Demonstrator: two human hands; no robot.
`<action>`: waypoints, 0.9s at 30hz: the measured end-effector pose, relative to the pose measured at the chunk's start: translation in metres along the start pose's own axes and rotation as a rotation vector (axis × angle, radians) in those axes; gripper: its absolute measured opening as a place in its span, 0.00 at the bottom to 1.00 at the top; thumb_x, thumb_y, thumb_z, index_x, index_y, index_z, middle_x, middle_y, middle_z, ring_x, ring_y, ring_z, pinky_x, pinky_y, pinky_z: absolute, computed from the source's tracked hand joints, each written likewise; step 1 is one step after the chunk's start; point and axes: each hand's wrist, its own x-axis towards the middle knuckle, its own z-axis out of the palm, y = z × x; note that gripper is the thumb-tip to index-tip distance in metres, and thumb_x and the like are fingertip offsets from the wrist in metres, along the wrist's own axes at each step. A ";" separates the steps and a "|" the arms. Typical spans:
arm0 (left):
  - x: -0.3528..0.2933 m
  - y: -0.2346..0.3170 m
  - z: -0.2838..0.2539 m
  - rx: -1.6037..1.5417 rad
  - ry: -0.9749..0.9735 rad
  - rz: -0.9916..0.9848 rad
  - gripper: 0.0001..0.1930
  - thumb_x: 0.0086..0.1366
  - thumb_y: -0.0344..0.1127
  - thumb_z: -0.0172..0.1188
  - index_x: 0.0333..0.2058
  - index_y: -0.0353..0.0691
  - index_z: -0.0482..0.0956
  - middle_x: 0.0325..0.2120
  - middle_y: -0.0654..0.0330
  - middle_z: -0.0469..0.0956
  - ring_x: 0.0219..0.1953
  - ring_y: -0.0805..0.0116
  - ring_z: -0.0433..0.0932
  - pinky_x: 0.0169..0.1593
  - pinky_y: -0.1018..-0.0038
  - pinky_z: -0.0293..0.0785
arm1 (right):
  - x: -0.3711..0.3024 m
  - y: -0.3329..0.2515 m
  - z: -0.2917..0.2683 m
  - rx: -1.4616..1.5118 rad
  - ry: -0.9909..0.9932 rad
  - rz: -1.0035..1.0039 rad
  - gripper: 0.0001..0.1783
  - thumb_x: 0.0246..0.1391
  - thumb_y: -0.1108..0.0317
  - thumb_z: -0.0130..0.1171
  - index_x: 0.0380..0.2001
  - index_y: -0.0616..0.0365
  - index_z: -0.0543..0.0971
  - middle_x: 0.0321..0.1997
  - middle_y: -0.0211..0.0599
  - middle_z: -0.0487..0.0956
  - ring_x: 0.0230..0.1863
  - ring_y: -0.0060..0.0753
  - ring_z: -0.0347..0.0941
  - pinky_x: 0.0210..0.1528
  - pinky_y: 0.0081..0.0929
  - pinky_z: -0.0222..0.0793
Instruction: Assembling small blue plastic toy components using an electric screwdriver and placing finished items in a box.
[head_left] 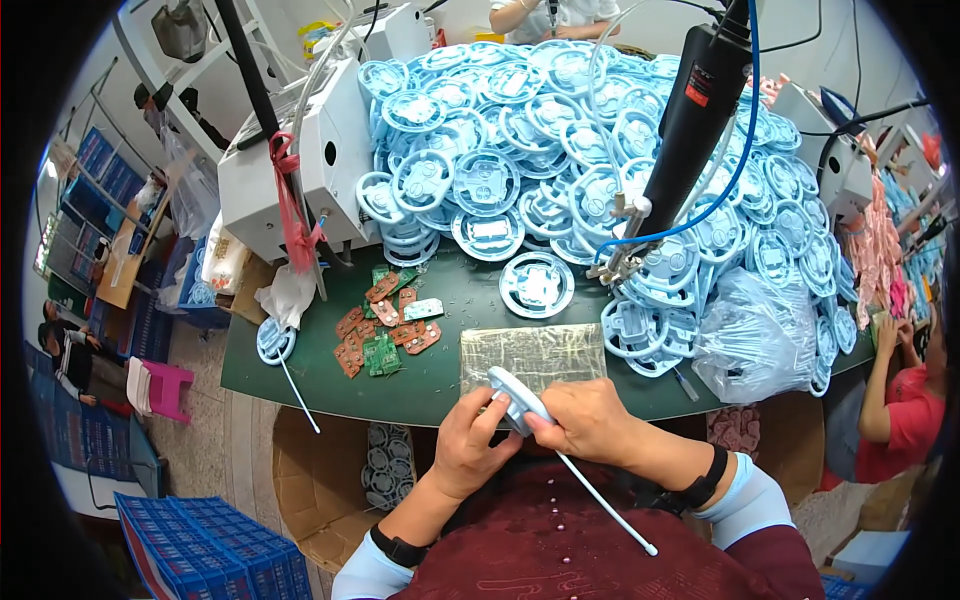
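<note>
Stretching across the middle, a dark green table (250, 365) bears a great heap of pale blue ring-shaped parts (487, 182), piled from its far side almost to its right end. Blue crates (215, 545) stand low at the left, and a cardboard box (300, 480) sits under the table's near edge. Just left of the heap is a white machine (290, 180); over the heap, right of centre, a black tool (690, 110) hangs at a slant with a blue hose (745, 150) beside it. A clear plastic bag (755, 335) rests against the right front of the heap. Nearer in, a worn yellowish mat (530, 350) lies flat on the table. Two bare hands meet at its near edge: the left hand (465, 450) pinches one side of a pale blue part (515, 390) between thumb and fingers, while the right hand (590, 415) curls round the other side, thumb laid against it — both are closed on the same piece, which is tilted nearly edge-on, and some of the right fingers are hidden. A lone pale blue ring (537, 285) lies just beyond the mat. Small red and green circuit boards (382, 355) are strewn together to its left. Thinnest of all, a pale rod (605, 505) slants from beneath the right hand toward the lower right — its tip is small and rounded.
</note>
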 end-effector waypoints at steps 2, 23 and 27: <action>-0.002 -0.002 -0.001 0.011 0.001 -0.006 0.38 0.38 0.25 0.73 0.52 0.40 0.68 0.44 0.50 0.73 0.41 0.51 0.77 0.41 0.65 0.78 | 0.001 0.001 0.001 0.003 -0.007 0.013 0.18 0.54 0.57 0.63 0.19 0.55 0.71 0.19 0.37 0.74 0.20 0.41 0.74 0.20 0.39 0.67; 0.020 -0.027 -0.039 -1.474 0.053 -0.877 0.44 0.62 0.76 0.39 0.59 0.40 0.66 0.41 0.45 0.79 0.29 0.62 0.76 0.33 0.72 0.73 | 0.001 0.014 0.007 0.321 -0.022 0.303 0.13 0.56 0.61 0.63 0.29 0.60 0.78 0.24 0.41 0.76 0.24 0.39 0.75 0.26 0.32 0.68; 0.011 -0.036 -0.038 -1.517 0.065 -0.893 0.46 0.60 0.77 0.39 0.59 0.40 0.66 0.41 0.45 0.79 0.29 0.62 0.76 0.33 0.72 0.73 | 0.002 0.016 0.011 0.332 -0.009 0.278 0.12 0.56 0.61 0.63 0.30 0.60 0.78 0.24 0.40 0.76 0.23 0.39 0.74 0.26 0.32 0.68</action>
